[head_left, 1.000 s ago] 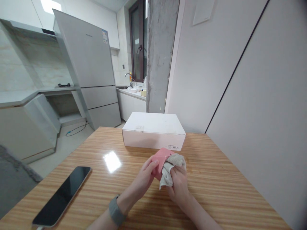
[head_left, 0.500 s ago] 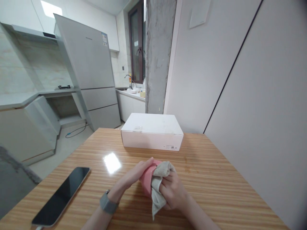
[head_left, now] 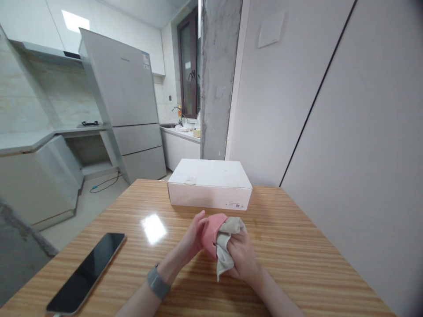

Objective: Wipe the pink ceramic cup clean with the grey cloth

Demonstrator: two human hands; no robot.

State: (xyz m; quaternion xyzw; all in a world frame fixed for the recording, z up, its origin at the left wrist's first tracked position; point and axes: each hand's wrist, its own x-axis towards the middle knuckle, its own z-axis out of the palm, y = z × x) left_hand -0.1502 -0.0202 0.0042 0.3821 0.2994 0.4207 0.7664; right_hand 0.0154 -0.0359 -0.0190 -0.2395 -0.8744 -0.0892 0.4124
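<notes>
Between my hands is a pink container [head_left: 210, 235], cup-like or bowl-like, tipped on its side with its opening toward the right. My left hand [head_left: 194, 237] is closed around its left side, the thumb and fingers against the pink wall. A grey-beige cloth [head_left: 226, 246] is bunched in my right hand [head_left: 243, 255], which presses it into the container's mouth; part of the cloth hangs down below. The fingertips of my right hand are hidden by the cloth and the rim. A grey band circles my left wrist.
Just beyond my hands a white box [head_left: 209, 193] sits on the wood-grain table [head_left: 297, 246]. A black-screened phone [head_left: 87, 273] lies at the left with a cable at its near end. Behind are a fridge [head_left: 132, 92], a sink counter and a bare pillar.
The container has turned and risen slightly toward the right. My left hand has slid from over its top to its left side. The cloth and right hand have shifted up and right.
</notes>
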